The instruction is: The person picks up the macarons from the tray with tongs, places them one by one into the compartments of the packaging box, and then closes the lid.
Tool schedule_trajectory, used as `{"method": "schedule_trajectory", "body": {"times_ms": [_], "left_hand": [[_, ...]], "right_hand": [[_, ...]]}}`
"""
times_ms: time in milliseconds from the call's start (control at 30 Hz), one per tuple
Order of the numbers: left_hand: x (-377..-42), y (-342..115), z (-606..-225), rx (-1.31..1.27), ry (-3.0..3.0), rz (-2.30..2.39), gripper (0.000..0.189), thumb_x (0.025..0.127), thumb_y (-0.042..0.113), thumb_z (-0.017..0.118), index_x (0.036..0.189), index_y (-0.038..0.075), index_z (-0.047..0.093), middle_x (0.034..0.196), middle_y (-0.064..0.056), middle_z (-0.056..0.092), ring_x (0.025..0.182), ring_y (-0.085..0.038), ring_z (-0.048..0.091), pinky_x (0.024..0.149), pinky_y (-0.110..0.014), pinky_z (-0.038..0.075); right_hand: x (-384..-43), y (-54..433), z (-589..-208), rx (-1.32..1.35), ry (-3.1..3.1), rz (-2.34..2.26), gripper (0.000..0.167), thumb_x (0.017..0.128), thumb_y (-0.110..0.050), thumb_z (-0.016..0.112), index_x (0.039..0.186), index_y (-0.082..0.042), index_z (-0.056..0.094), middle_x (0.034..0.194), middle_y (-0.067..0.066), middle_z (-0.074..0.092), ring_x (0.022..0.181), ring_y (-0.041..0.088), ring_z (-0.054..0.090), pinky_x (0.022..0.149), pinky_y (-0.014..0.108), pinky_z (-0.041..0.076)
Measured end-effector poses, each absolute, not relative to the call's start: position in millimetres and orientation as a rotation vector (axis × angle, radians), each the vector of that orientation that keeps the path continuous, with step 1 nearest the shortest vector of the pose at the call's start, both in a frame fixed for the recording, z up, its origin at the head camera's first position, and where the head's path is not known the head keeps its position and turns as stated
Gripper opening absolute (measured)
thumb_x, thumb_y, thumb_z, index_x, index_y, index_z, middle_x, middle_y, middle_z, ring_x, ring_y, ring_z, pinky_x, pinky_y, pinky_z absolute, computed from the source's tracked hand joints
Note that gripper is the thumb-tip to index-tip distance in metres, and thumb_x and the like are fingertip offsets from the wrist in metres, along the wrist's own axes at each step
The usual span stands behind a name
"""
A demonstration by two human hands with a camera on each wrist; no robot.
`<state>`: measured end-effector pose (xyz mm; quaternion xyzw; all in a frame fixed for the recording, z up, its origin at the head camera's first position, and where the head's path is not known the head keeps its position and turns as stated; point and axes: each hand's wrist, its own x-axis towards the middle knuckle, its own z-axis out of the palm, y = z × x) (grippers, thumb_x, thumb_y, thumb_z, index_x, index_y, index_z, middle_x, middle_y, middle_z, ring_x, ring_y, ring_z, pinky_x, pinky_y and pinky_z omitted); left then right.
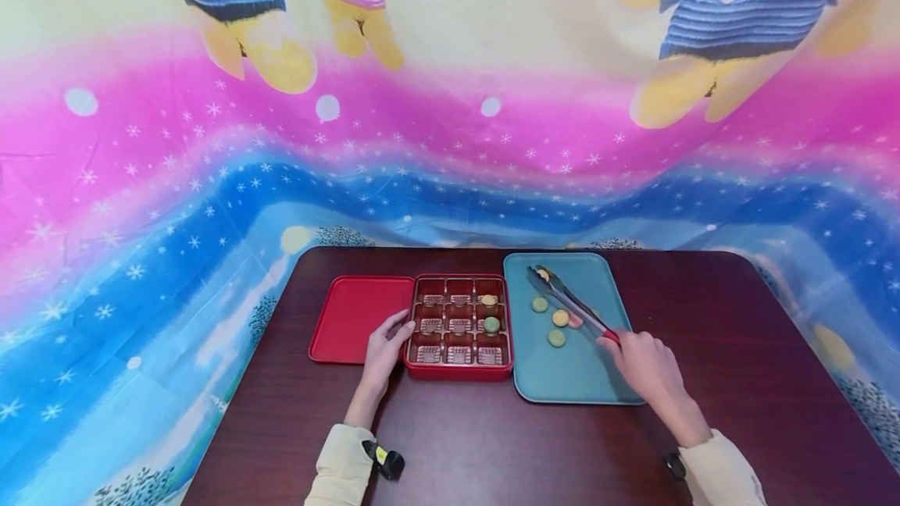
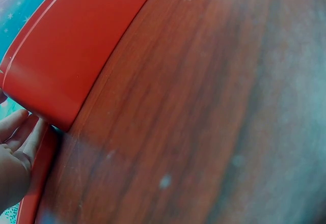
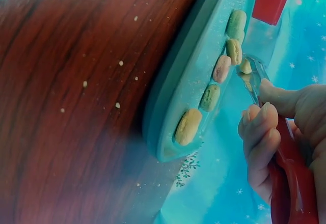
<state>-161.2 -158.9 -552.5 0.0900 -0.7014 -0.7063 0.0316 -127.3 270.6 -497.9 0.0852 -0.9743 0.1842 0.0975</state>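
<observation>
My right hand (image 1: 650, 369) grips metal tongs (image 3: 293, 178) by their red handles over a blue-green tray (image 1: 598, 381). Between the tong tips is a pale yellow macaron (image 3: 245, 66), near the tray's far left. Below the tongs lie a green macaron (image 1: 539, 304), a yellow macaron (image 1: 560, 318), a pink macaron (image 3: 222, 68) and another green macaron (image 1: 557, 338). My left hand (image 1: 383, 350) rests against the left side of a red box (image 1: 457, 373), its fingers fairly straight. Inside, the right column has a yellow macaron (image 1: 488, 300) at the back and a green macaron (image 1: 491, 325) in the middle compartment.
A red lid (image 1: 362, 318) lies flat left of the box, touching or nearly touching it. The tray stands close to the box's right side. All sit on a dark wooden table (image 1: 450, 443), with a printed cloth (image 1: 450, 139) hanging behind.
</observation>
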Motion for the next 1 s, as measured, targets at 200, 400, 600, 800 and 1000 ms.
{"method": "schedule_trajectory", "body": {"times_ms": [200, 400, 600, 800, 1000], "left_hand": [[-160, -158, -553, 0.274, -2.174, -2.158, 0.047, 0.101, 0.018, 0.069, 0.141, -0.004, 0.060, 0.139, -0.025, 0.060, 0.127, -0.031, 0.058, 0.093, -0.022, 0.050], [-159, -158, -551, 0.261, -2.165, -2.180, 0.048, 0.101, 0.018, 0.069, 0.142, -0.004, 0.058, 0.140, -0.025, 0.060, 0.127, -0.029, 0.058, 0.091, -0.019, 0.050], [-160, -159, -552, 0.277, -2.191, -2.137, 0.046, 0.101, 0.020, 0.069, 0.141, -0.003, 0.060, 0.140, -0.024, 0.061, 0.128, -0.031, 0.058, 0.096, -0.025, 0.050], [-160, -159, -553, 0.274, -2.197, -2.138, 0.046, 0.101, 0.019, 0.068, 0.141, -0.003, 0.060, 0.140, -0.025, 0.060, 0.130, -0.032, 0.057, 0.097, -0.026, 0.049], [-160, -158, -552, 0.269, -2.195, -2.139, 0.046, 0.101, 0.019, 0.068, 0.141, -0.003, 0.060, 0.140, -0.025, 0.060, 0.129, -0.032, 0.058, 0.096, -0.026, 0.051]], "right_hand": [[-123, 271, -493, 0.267, -2.841, 0.540, 0.031, 0.092, -0.017, 0.079, 0.076, -0.007, 0.055, 0.055, -0.001, 0.033, 0.044, 0.014, 0.032, 0.040, 0.029, 0.031], [-115, 266, -483, 0.302, -2.804, 0.495, 0.030, 0.089, -0.016, 0.082, 0.077, -0.006, 0.057, 0.054, -0.002, 0.033, 0.043, 0.013, 0.031, 0.040, 0.029, 0.031], [-105, 256, -471, 0.349, -2.796, 0.498, 0.024, 0.089, -0.016, 0.082, 0.083, -0.003, 0.063, 0.055, -0.003, 0.033, 0.044, 0.012, 0.031, 0.041, 0.029, 0.031], [-96, 248, -467, 0.426, -2.719, 0.455, 0.028, 0.087, -0.018, 0.084, 0.078, -0.009, 0.058, 0.057, -0.005, 0.032, 0.045, 0.012, 0.031, 0.041, 0.031, 0.030], [-87, 241, -465, 0.456, -2.688, 0.443, 0.031, 0.086, -0.018, 0.084, 0.076, -0.012, 0.055, 0.058, -0.006, 0.032, 0.045, 0.012, 0.031, 0.042, 0.031, 0.030]]}}
